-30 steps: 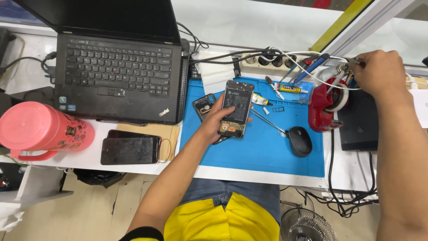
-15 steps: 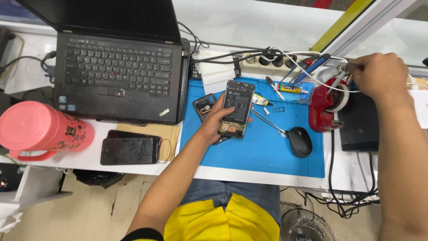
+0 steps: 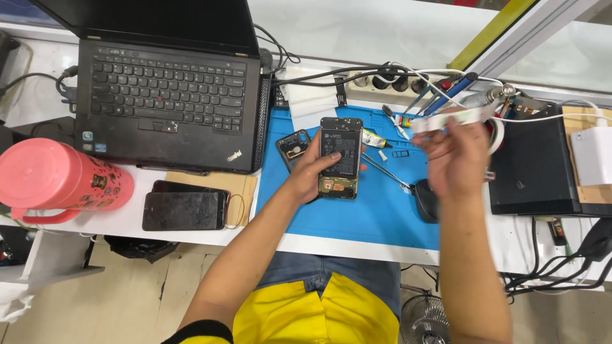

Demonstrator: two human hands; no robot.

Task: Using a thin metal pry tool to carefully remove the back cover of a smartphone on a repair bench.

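My left hand (image 3: 310,173) holds an opened smartphone (image 3: 340,157) with its back cover off, battery and boards showing, above a blue work mat (image 3: 357,220). My right hand (image 3: 454,155) is raised over the mat's right side and grips a long white flat piece (image 3: 451,118), blurred by motion. The phone's dark back cover (image 3: 292,146) lies on the mat just left of the phone. Tweezers (image 3: 386,171) and a small tube (image 3: 375,138) lie between my two hands.
A black laptop (image 3: 167,102) stands open at the left, a pink jug (image 3: 54,181) and two dark phones (image 3: 183,207) in front of it. A power strip (image 3: 382,83) with cables runs along the back. A black box (image 3: 542,172) and white charger (image 3: 593,155) sit at the right.
My right hand has come down and left from the back right corner toward the mat, now carrying the white piece. My left hand and the phone have stayed in place.
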